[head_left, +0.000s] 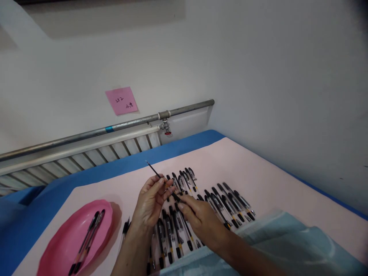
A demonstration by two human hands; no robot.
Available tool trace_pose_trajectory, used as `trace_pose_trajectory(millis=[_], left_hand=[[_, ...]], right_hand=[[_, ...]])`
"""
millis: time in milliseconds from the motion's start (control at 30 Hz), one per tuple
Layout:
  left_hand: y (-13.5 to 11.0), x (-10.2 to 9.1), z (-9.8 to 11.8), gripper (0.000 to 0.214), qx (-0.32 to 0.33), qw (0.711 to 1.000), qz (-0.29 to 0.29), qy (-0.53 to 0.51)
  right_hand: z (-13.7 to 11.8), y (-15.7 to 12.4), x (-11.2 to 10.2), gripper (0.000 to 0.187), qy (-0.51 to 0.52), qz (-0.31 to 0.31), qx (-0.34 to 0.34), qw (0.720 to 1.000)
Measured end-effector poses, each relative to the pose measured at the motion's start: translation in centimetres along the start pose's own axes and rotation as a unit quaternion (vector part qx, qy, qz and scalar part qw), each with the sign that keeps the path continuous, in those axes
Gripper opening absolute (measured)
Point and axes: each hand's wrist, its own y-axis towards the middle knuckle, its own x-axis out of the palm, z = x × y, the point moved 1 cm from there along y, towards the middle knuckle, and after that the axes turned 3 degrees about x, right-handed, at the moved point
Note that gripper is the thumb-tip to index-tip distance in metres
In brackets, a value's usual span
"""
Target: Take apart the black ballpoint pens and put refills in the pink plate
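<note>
Above pink sheet (218, 163), pinching slim dark pen refill (153, 170) in left hand (150, 199) and right hand (202, 219), along diagonal long axis, tip-first up-left.

To the left, the pink scalloped plastic dish (61, 234) is smooth and glossy. At centre, the slim black rod (153, 169) is smooth; the clear plastic pens with black caps (174, 231) shine, the pale pink sheet (276, 188) matt. Far, the grey metal pipe (135, 122) looks dull; near right, light blue cloth (287, 241) looks soft.
</note>
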Motion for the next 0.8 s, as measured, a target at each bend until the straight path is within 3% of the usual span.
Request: trace_pose_trajectory(millis=[533, 633, 733, 800], left_hand=[[-0.5, 0.5, -0.5, 0.017, -0.003, 1.000, 0.004, 0.009], [-0.9, 0.9, -0.7, 0.017, -0.010, 0.998, -0.037, 0.047], [-1.3, 1.1, -0.4, 0.019, -0.026, 0.986, -0.118, 0.116], [-1.2, 0.7, 0.2, 0.026, -0.022, 0.980, -0.134, 0.147]], right_hand=[[-0.5, 0.1, -0.4, 0.024, 0.027, 0.009, 0.035, 0.999], [-0.4, 0.3, -0.4, 0.023, 0.033, 0.027, 0.034, 0.999], [-0.3, 0.3, -0.5, 0.024, 0.039, 0.048, 0.027, 0.998], [-0.3, 0.2, -0.6, 0.024, 0.046, 0.062, 0.019, 0.997]])
